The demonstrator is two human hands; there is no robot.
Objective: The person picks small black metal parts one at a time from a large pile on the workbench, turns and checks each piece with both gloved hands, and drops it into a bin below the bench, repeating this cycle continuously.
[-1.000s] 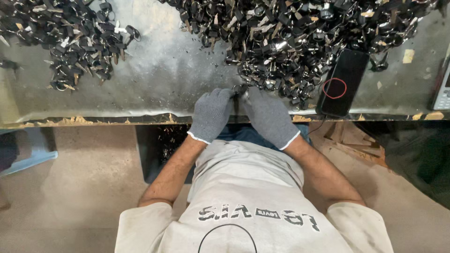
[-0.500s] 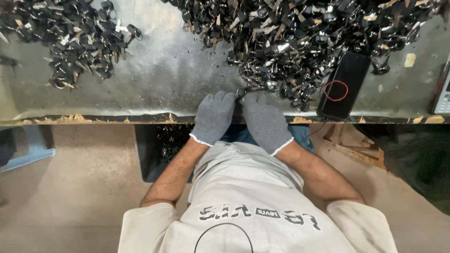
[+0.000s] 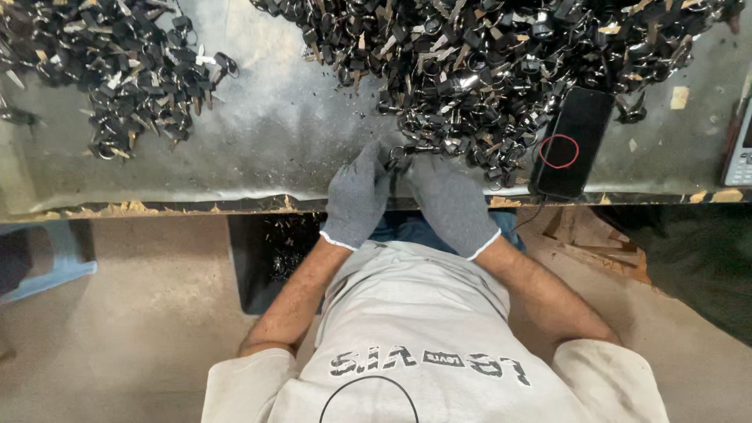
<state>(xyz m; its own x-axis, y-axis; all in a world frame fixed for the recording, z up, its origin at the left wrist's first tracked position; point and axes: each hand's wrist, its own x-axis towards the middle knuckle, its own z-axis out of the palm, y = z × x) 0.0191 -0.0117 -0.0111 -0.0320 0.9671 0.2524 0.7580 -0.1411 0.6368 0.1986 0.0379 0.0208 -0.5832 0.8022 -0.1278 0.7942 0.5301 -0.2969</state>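
Both my hands wear grey knit gloves and meet at the near edge of a metal-topped bench (image 3: 274,133). My left hand (image 3: 358,196) and my right hand (image 3: 448,202) are closed together around a small dark metal piece with a ring (image 3: 399,153), held between the fingertips. Just beyond the fingers lies a big heap of black and silver key-like metal parts (image 3: 486,63). A second, smaller heap of the same parts (image 3: 110,70) sits at the far left of the bench.
A black phone (image 3: 573,141) lies on the bench right of my hands, near the edge. A grey device (image 3: 740,149) shows at the right border. Below the bench stands a dark bin with parts (image 3: 274,258), and a blue stool (image 3: 47,258) at left.
My hands have stayed together at the bench edge, shifting only slightly while working the small piece. The heaps and the phone have not moved.
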